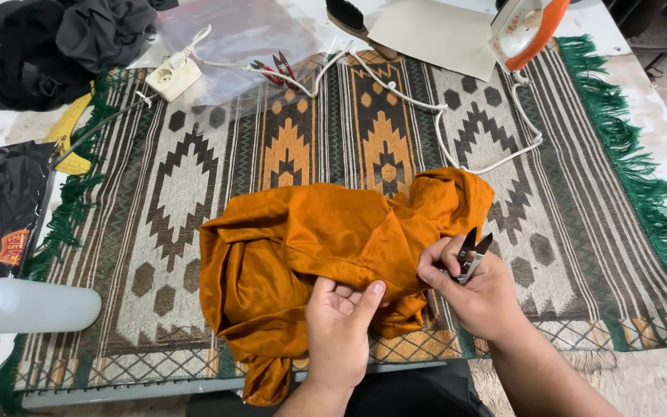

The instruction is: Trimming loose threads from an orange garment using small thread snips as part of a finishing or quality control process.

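A crumpled orange garment (310,247) lies on a patterned rug (179,193) with a green fringe. My left hand (339,328) pinches the garment's near edge between thumb and fingers. My right hand (476,297) holds small thread snips (471,255), blades pointing up and slightly apart, right beside the garment's right edge. Part of the cloth hangs over the table's front edge.
An orange-and-white iron (526,27) stands at the back right, its white cord (457,139) trailing across the rug. A white socket block (173,75), red snips (275,68), a brush (349,19), dark clothes (63,42), a clear bag (237,38) and a white bottle (36,306) lie around.
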